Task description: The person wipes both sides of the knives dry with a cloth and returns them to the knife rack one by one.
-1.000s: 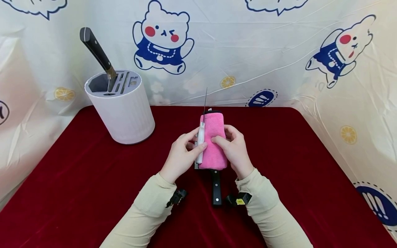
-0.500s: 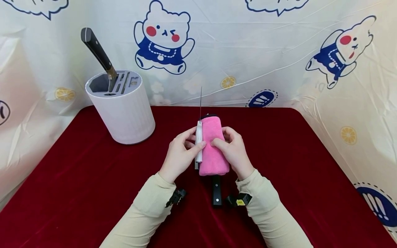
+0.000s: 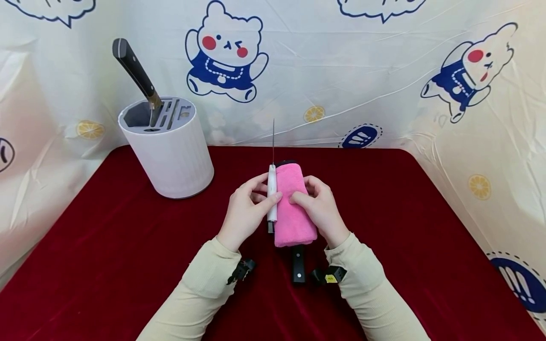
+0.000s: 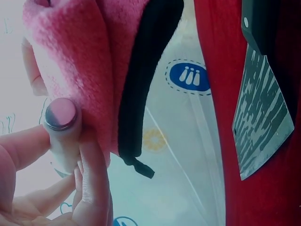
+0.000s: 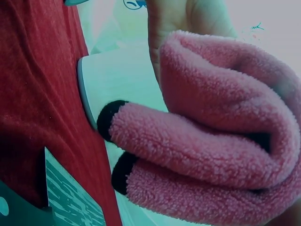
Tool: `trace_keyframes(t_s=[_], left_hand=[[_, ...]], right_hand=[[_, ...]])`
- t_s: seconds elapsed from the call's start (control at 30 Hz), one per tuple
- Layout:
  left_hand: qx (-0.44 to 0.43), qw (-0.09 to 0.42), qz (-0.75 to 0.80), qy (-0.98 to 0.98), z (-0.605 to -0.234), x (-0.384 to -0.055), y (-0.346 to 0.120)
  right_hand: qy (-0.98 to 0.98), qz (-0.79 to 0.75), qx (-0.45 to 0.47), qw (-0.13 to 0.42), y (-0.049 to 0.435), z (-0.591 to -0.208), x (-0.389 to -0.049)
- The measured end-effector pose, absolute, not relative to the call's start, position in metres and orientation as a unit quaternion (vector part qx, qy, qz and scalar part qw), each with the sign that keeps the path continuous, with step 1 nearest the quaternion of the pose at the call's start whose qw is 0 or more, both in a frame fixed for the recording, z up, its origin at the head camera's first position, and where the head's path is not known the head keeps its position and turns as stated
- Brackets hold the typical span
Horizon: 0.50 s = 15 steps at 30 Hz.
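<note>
My left hand (image 3: pixel 245 210) grips the white handle of a thin-bladed knife (image 3: pixel 272 194), its blade pointing away from me and seen edge-on. My right hand (image 3: pixel 322 208) holds a folded pink towel (image 3: pixel 294 213), thumb on top, against the right side of that handle. In the left wrist view the handle's metal end cap (image 4: pixel 62 114) shows between my fingers. Black trim (image 5: pixel 112 120) edges the towel layers in the right wrist view. Beneath, on the table, lies a cleaver with a black riveted handle (image 3: pixel 298 265); the towel mostly hides its blade (image 4: pixel 261 122) in the head view.
A white knife block (image 3: pixel 170 156) stands at the back left of the red-covered table (image 3: pixel 106 265). One black-handled knife (image 3: pixel 135 68) leans in it, and several slots show in its top. Printed curtains (image 3: pixel 324 71) close off the back and sides.
The white-handled knife has shifted slightly left and turned straighter. The towel has slid towards me along its side, covering more of the cleaver's handle.
</note>
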State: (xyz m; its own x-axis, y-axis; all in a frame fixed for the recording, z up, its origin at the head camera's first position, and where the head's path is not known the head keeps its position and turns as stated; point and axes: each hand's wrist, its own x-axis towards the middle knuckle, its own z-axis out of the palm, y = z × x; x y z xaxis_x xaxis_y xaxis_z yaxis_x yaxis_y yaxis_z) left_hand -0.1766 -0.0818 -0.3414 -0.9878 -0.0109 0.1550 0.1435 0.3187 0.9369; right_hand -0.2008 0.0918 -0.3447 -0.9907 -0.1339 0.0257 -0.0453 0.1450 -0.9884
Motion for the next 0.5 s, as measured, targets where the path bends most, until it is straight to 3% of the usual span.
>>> trace_keyframes(t_s=[0.5], left_hand=[[-0.027, 0.098, -0.612, -0.784, -0.339, -0.187, -0.092]], right_hand=[[0.744, -0.665, -0.039, 0.059, 0.092, -0.334, -0.207]])
